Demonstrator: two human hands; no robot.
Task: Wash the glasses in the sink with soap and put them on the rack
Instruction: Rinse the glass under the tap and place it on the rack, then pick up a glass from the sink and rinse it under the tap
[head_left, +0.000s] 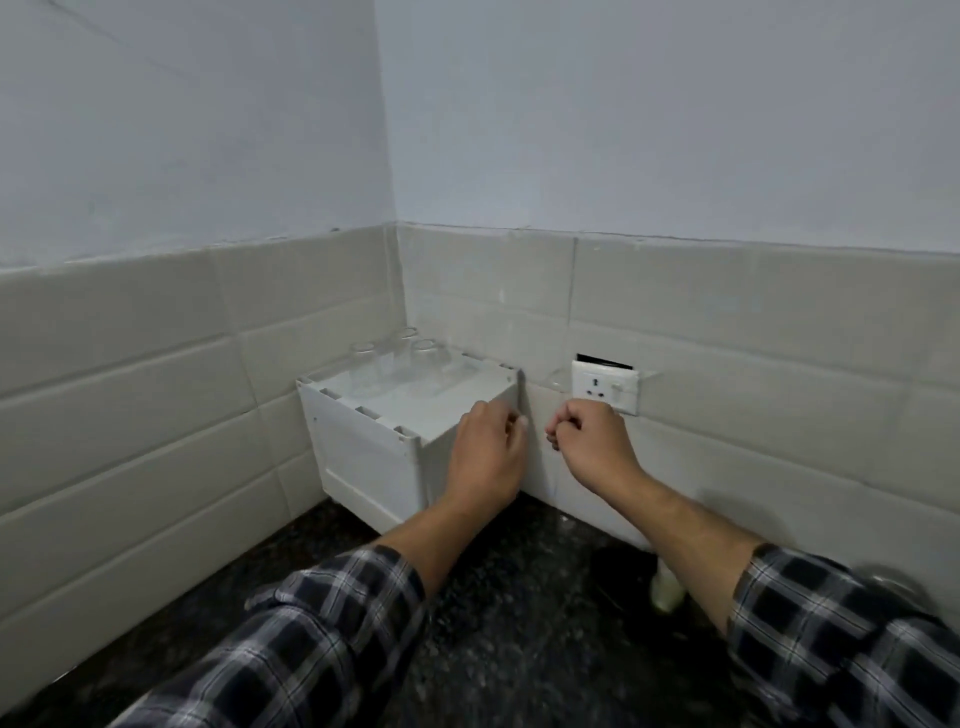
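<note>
Glasses (427, 358), approx 3 clear ones, sit at back of the white rack (363, 452) in the tiled corner, on the dark surface (519, 597). Risk, imo: a bump to the rack's front corner could topple them; drips near the wall socket (605, 387) are also bad. L hand (488, 447) is curled at that corner, can't tell if gripping. R hand (592, 441) is fisted just beside it, w/ nothing visible in it.
</note>
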